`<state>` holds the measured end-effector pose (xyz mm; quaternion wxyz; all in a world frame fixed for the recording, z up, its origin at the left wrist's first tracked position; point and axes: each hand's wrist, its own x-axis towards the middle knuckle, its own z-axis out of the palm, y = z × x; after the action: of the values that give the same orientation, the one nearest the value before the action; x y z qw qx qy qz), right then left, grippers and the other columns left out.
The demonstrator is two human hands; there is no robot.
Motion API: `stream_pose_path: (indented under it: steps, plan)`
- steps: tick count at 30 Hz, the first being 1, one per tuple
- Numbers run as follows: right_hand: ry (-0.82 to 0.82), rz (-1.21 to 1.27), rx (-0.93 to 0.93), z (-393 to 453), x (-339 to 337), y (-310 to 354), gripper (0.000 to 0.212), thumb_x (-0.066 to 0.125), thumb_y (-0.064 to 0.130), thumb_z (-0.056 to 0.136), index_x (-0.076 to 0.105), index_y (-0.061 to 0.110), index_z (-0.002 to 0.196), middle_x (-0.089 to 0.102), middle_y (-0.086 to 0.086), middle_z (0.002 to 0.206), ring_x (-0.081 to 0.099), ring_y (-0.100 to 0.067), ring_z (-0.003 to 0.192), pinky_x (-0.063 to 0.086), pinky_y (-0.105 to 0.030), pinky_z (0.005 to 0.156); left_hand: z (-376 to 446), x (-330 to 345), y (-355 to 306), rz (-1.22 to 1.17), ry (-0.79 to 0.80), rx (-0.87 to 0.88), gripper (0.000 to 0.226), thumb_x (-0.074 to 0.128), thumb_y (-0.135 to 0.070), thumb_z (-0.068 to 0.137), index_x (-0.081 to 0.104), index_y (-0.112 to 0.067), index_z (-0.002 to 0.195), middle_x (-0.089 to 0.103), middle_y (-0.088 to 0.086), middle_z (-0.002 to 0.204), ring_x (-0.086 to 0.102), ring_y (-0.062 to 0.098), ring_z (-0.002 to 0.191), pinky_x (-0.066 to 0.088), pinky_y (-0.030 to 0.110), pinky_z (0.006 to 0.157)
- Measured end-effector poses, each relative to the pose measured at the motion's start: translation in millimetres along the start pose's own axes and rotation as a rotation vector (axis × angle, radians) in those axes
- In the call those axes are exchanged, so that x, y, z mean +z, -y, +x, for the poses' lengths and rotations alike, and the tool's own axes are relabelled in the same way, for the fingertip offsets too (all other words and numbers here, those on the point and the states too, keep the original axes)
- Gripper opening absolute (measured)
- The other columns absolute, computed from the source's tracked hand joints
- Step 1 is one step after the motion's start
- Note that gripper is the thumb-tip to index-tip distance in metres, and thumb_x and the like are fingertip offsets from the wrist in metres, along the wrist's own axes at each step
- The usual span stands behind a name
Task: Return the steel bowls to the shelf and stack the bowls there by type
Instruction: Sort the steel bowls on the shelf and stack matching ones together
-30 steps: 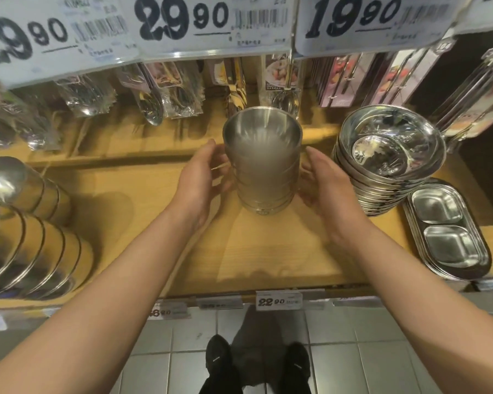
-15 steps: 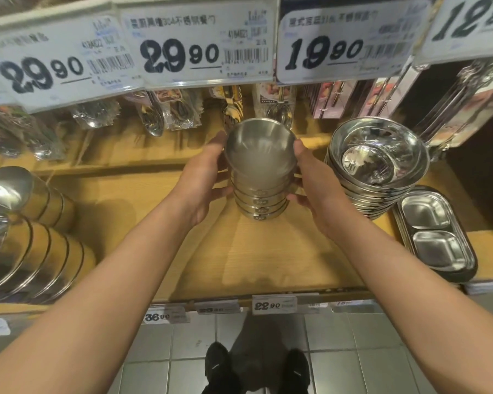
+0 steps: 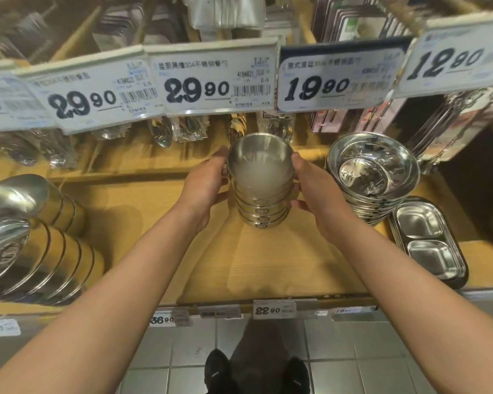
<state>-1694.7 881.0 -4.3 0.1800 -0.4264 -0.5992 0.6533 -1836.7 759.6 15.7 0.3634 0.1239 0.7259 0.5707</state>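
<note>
A stack of several matte steel bowls [image 3: 261, 183] stands near the middle back of the wooden shelf [image 3: 268, 265]. My left hand [image 3: 208, 183] presses its left side and my right hand [image 3: 313, 191] its right side, so both grip the stack. Whether its base rests on the shelf I cannot tell. To its right stands a stack of wider shiny steel bowls [image 3: 373, 172]. At the far left lie tilted stacks of large steel bowls [image 3: 32, 251].
Divided steel trays [image 3: 427, 243] lie at the right end of the shelf. Price tags [image 3: 211, 81] hang from the shelf above, with bagged spoons [image 3: 165, 132] behind them. Small price labels [image 3: 273, 309] line the shelf's front edge. Grey floor tiles and my shoes are below.
My hands closed from beside the stack onto it. The view tilted upward, so the stack and shelf sit lower in frame and more of the upper shelf shows.
</note>
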Motion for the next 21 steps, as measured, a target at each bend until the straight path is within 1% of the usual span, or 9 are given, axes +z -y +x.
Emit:
stream_pose_path:
  steps: [1,5,9,10,11,13,17,19,21]
  plan:
    - [-0.01,-0.001,-0.015,-2.0,0.5,2.1,0.027,0.044,0.051,0.101,0.063,0.037,0.115,0.056,0.022,0.102,0.055,-0.001,0.094,0.054,-0.026,0.074,-1.2,-0.2,-1.7,-0.004,-0.002,0.0,0.037,0.045,-0.05,0.102,0.068,-0.023,0.115,0.072,0.001,0.114,0.066,0.017,0.107,0.053,0.032,0.076]
    - [-0.019,0.026,-0.037,-5.0,2.5,4.5,0.013,0.049,0.039,0.103,0.061,0.042,0.099,0.06,0.023,0.099,0.058,0.0,0.095,0.055,-0.022,0.072,-8.4,0.6,-8.4,-0.018,0.009,-0.021,0.024,0.052,-0.041,0.1,0.072,-0.027,0.1,0.073,-0.003,0.104,0.067,0.016,0.099,0.053,0.023,0.062]
    - [-0.024,-0.074,-0.056,0.0,3.8,4.8,0.02,0.05,0.027,0.104,0.067,0.024,0.113,0.064,0.011,0.104,0.058,0.001,0.089,0.054,-0.012,0.059,-9.0,2.9,-14.5,-0.039,-0.009,-0.069,0.029,0.053,-0.042,0.1,0.071,-0.02,0.104,0.071,-0.003,0.101,0.066,0.014,0.09,0.055,0.024,0.063]
    - [-0.027,-0.079,-0.055,0.9,4.0,5.9,0.021,0.05,0.026,0.104,0.068,0.021,0.112,0.065,0.009,0.103,0.06,-0.001,0.088,0.058,-0.017,0.062,-8.5,2.8,-16.3,-0.038,-0.014,-0.082,0.031,0.052,-0.042,0.1,0.071,-0.019,0.107,0.07,-0.002,0.1,0.066,0.014,0.088,0.054,0.025,0.063]
    - [-0.024,-0.061,-0.04,1.1,3.8,6.7,0.021,0.051,0.028,0.103,0.07,0.02,0.109,0.067,0.007,0.103,0.063,-0.005,0.09,0.062,-0.025,0.07,-8.5,2.8,-17.3,-0.033,-0.013,-0.089,0.032,0.052,-0.043,0.1,0.071,-0.018,0.109,0.071,-0.002,0.1,0.066,0.013,0.088,0.054,0.025,0.063]
    - [-0.022,-0.031,-0.013,2.2,3.4,7.3,0.023,0.052,0.032,0.101,0.071,0.021,0.107,0.068,0.006,0.109,0.065,-0.015,0.103,0.063,-0.035,0.08,-9.6,2.8,-19.2,-0.028,-0.005,-0.092,0.032,0.05,-0.043,0.1,0.071,-0.02,0.111,0.071,-0.003,0.103,0.066,0.013,0.091,0.053,0.026,0.064]
    - [-0.041,0.01,0.012,-3.7,4.1,12.2,0.017,0.053,0.038,0.1,0.066,0.034,0.09,0.067,0.007,0.111,0.064,-0.018,0.107,0.061,-0.03,0.076,-12.1,2.3,-21.1,-0.033,0.014,-0.094,0.026,0.049,-0.043,0.101,0.07,-0.027,0.103,0.071,-0.003,0.106,0.066,0.015,0.096,0.053,0.026,0.065]
    - [-0.034,-0.001,0.025,-7.6,3.0,14.7,0.017,0.052,0.039,0.101,0.066,0.033,0.095,0.068,0.003,0.114,0.064,-0.018,0.108,0.06,-0.032,0.079,-12.8,1.3,-21.9,-0.046,0.02,-0.098,0.026,0.049,-0.041,0.101,0.07,-0.027,0.103,0.071,-0.003,0.107,0.066,0.014,0.097,0.052,0.026,0.065]
    - [-0.026,-0.004,0.018,-15.1,0.2,17.5,0.021,0.051,0.038,0.102,0.068,0.029,0.108,0.069,0.002,0.117,0.065,-0.017,0.108,0.061,-0.034,0.083,-15.8,-3.1,-21.1,-0.058,0.0,-0.094,0.024,0.05,-0.04,0.101,0.069,-0.025,0.1,0.07,-0.003,0.103,0.064,0.014,0.096,0.053,0.025,0.062]
